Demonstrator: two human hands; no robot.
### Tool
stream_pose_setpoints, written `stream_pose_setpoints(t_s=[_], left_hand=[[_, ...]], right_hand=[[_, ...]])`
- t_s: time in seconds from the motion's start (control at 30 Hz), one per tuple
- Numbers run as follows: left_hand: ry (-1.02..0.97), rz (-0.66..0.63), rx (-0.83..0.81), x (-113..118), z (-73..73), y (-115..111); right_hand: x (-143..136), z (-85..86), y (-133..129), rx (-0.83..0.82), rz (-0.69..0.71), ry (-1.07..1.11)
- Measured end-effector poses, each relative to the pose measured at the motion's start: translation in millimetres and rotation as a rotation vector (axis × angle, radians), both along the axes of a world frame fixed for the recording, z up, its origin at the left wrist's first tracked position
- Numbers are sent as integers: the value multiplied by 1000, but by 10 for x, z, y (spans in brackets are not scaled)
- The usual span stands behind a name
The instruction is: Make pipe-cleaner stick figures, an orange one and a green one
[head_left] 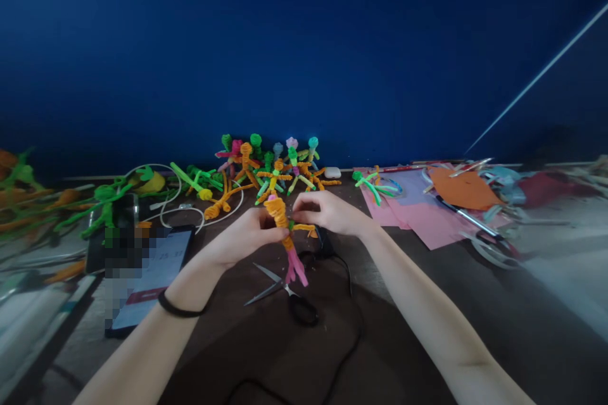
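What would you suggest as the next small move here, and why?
I would probably have the right hand pinch the orange strand and bend it in against the orange and pink figure. The strand juts out just below the right fingers, while the left hand grips the body.

The dark table (408, 329) carries open scissors (285, 288), a phone (156, 285), a white cable (164, 209), pink paper (432, 221) and pipe-cleaner figures (256, 161).

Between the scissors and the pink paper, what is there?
In the head view, a black cable lies on the table between the scissors and the pink paper; the right forearm also crosses this stretch.
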State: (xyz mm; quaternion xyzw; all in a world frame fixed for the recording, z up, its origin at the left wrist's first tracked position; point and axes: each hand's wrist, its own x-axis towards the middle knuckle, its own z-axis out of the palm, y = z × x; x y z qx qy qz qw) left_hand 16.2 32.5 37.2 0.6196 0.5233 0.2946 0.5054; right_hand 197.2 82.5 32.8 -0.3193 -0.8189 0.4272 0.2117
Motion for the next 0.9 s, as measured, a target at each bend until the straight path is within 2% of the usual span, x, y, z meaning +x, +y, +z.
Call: stream_pose_setpoints(t_s=[0.17, 0.33, 0.47, 0.53, 0.67, 0.77, 0.9], left_hand=[[-81, 114, 71, -39, -65, 29], [-8, 182, 165, -46, -55, 40], [-15, 227, 223, -56, -55, 62], [-10, 224, 241, -72, -63, 76], [40, 205, 194, -110, -73, 92], [54, 198, 116, -118, -68, 90], [1, 186, 76, -92, -35, 72]], right_hand=[[-80, -105, 8, -64, -44, -38], [-152, -139, -39, -43, -87, -101], [-171, -109, -115, -18, 53, -95], [-171, -82, -150, 9, 79, -133], [-168, -43, -165, 94, -43, -225], [-158, -48, -135, 164, -147, -162], [-140, -80, -92, 169, -143, -32]])
